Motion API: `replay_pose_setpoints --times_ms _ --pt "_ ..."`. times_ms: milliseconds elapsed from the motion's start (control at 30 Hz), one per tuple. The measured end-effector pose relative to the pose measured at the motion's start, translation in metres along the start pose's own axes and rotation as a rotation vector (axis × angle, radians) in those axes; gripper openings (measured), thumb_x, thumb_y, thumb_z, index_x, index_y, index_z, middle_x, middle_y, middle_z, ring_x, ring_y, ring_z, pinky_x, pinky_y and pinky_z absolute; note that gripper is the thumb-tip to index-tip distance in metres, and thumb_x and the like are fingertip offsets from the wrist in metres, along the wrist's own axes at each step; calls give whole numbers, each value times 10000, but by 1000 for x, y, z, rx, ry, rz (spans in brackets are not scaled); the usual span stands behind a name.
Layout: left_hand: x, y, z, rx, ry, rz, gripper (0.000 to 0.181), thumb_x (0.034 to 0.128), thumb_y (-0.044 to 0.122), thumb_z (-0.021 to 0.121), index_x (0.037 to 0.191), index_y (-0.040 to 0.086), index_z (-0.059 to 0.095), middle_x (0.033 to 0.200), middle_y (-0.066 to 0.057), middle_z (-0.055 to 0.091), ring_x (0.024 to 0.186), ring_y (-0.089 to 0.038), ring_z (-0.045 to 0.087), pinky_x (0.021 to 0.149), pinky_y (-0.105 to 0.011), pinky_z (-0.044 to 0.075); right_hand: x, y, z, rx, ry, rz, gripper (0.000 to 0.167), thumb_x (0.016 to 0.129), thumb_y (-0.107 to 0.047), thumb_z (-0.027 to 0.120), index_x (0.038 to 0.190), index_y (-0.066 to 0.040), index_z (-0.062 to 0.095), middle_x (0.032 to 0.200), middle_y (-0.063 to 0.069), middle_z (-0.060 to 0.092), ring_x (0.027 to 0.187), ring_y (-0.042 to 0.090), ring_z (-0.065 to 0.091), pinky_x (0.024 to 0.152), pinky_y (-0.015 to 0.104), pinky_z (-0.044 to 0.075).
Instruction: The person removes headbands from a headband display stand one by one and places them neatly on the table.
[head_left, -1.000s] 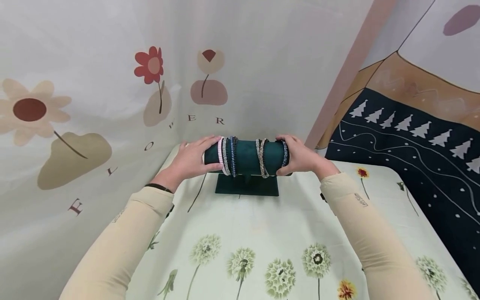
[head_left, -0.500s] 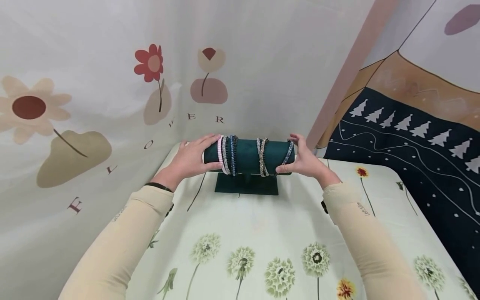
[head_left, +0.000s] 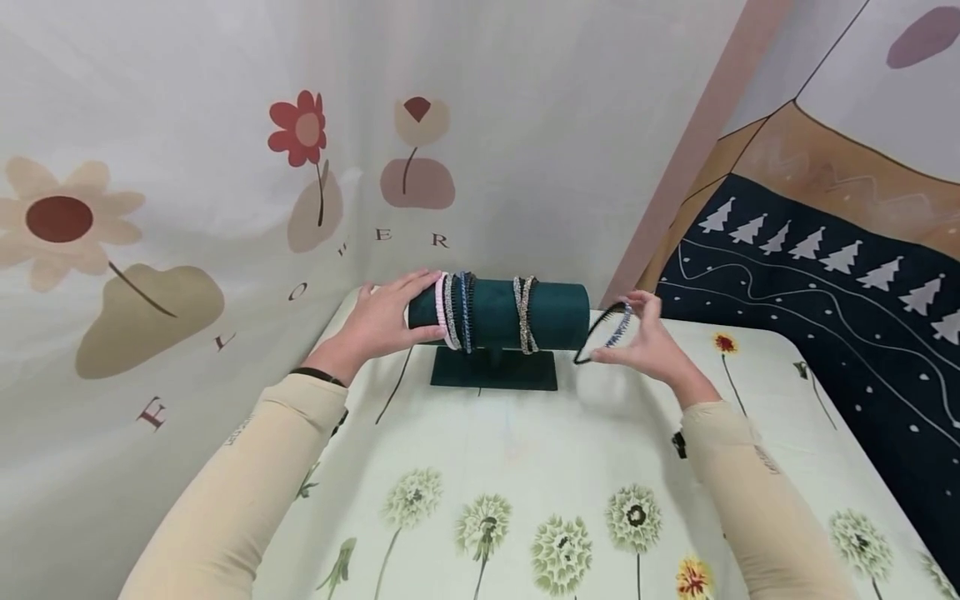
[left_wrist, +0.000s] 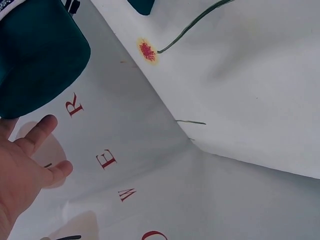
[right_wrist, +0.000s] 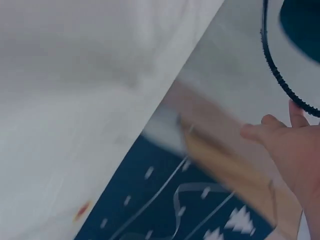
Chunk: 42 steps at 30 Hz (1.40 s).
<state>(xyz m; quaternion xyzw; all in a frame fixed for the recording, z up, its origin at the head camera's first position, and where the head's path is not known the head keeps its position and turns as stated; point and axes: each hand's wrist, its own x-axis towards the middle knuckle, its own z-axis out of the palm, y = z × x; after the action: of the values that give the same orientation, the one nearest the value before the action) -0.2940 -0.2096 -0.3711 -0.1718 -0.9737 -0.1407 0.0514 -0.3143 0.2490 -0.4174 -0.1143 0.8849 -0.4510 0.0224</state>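
Observation:
A dark green velvet bracelet stand [head_left: 558, 312] lies crosswise on the table. Near its left end sit several bracelets: a pink one [head_left: 441, 308], a silver one [head_left: 451, 312] and blue beaded strands [head_left: 467, 312]. A crossed silvery bracelet [head_left: 523, 315] circles it right of the middle. My left hand [head_left: 378, 321] grips the stand's left end, thumb in front and fingers over the top; the left wrist view shows other fingers [left_wrist: 40, 132] spread off its end. Beyond the right end, my right hand [head_left: 652, 342] holds a blue beaded bracelet [head_left: 618, 325] with a black back, tilted and apart from the stand.
The stand's flat base [head_left: 491, 371] rests on a pale tablecloth [head_left: 510, 450] printed with dandelions. Close behind hangs a white curtain [head_left: 555, 167] with flower prints. A dark cloth [head_left: 787, 333] with white trees hangs at the right.
The blue bracelet has come off the stand's right end, and my right hand has carried it to the right. My left hand and the stand stay in place.

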Motion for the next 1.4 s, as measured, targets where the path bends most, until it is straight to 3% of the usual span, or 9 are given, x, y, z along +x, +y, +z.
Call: replay_pose_setpoints --times_ms 100,200,333,400,633,800,1033,1200,1400 --pt "1 0 1 -1 5 4 991 929 631 754 1717 310 245 1777 -78 297 1578 -392 393 1273 -776 159 -14 15 -24 -137 11 50 1250 793 -366 969 1624 -77 82 1665 255 260 1467 471 332 1224 745 319" --pt "1 1 1 -8 17 10 987 925 629 760 1713 316 255 1775 -63 306 1574 -375 407 1271 -774 165 -24 28 -46 -355 16 43 1221 734 -423 997 1600 -14 239 1559 293 377 1447 514 363 1248 772 231" --pt "1 0 1 -21 28 20 980 924 623 766 1710 312 270 1770 -51 317 1573 -356 415 1269 -769 169 -27 37 -56 -599 -41 -8 1135 689 -462 1009 1542 -6 415 1552 297 459 1571 591 204 1251 814 9" --pt "1 -1 2 -25 24 23 980 927 621 762 1712 307 265 1772 -61 312 1576 -360 408 1268 -772 163 -25 39 -49 -661 -96 -18 1086 690 -436 1010 1534 -40 452 1583 281 470 1592 616 121 1237 831 -16" --pt "-2 -2 2 -16 22 17 981 926 630 757 1711 302 269 1773 -74 307 1587 -354 389 1258 -776 181 -4 27 5 -803 -287 -103 1081 618 -409 1050 1524 -160 515 1610 232 492 1610 582 111 1216 854 -43" --pt "-1 0 2 -13 25 15 979 924 637 756 1709 305 274 1774 -62 308 1577 -348 410 1258 -775 180 12 17 28 -938 -384 -82 1074 601 -401 1060 1521 -219 536 1633 185 485 1631 541 90 1231 839 -46" --pt "-1 -1 2 -1 25 14 980 927 645 746 1712 308 265 1778 -57 299 1581 -345 406 1261 -776 179 21 9 40 -1010 -463 -79 1085 630 -375 1048 1563 -218 518 1672 172 449 1639 531 72 1232 839 -45" --pt "-1 -1 3 -2 32 18 983 924 651 746 1711 312 266 1778 -61 299 1580 -354 408 1260 -782 172 24 10 43 -1033 -463 -63 1208 618 -418 1049 1633 -174 440 1724 168 373 1653 517 12 1240 823 -65" --pt "-1 -1 3 2 29 15 990 922 659 743 1713 308 262 1778 -71 298 1587 -364 391 1257 -791 171 23 13 40 -987 -441 -7 1279 615 -434 1052 1656 -109 383 1736 176 347 1656 513 -16 1249 808 -78"
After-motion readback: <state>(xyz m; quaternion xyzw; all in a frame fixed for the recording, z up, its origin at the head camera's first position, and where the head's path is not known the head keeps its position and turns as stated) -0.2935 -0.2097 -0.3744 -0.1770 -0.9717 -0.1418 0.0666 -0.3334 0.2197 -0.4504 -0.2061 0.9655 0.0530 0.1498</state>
